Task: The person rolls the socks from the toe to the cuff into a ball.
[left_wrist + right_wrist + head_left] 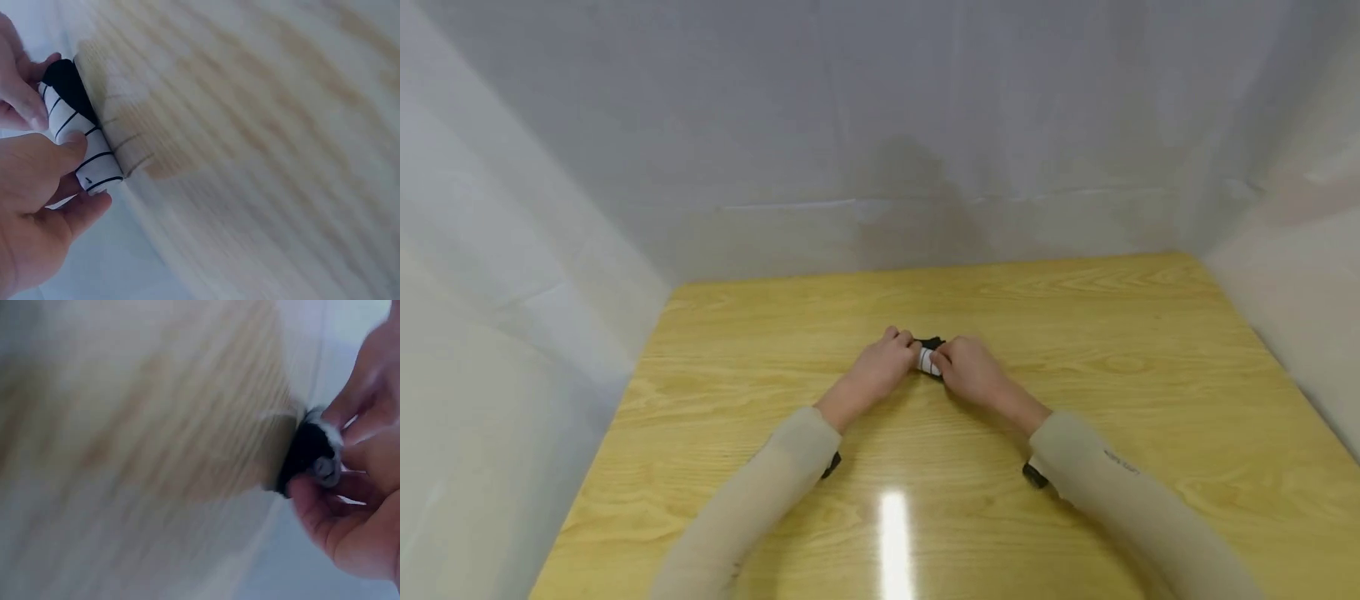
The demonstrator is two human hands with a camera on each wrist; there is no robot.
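Note:
A small rolled bundle of white cloth with thin black stripes and a black end [928, 357] lies on the wooden table [1075, 333] at its middle. Both hands meet on it. My left hand [889, 360] pinches the striped roll [84, 147] between thumb and fingers. My right hand [968, 367] grips the black end [309, 456] with curled fingers. Most of the bundle is hidden by the hands in the head view. Both wrist views are blurred.
The table is ringed by white sheeting [880, 133] at the back and both sides. Beige sleeves [760, 492] cover both forearms, each with a dark wrist device [1034, 475] underneath. A light glare [893, 542] shows on the near tabletop.

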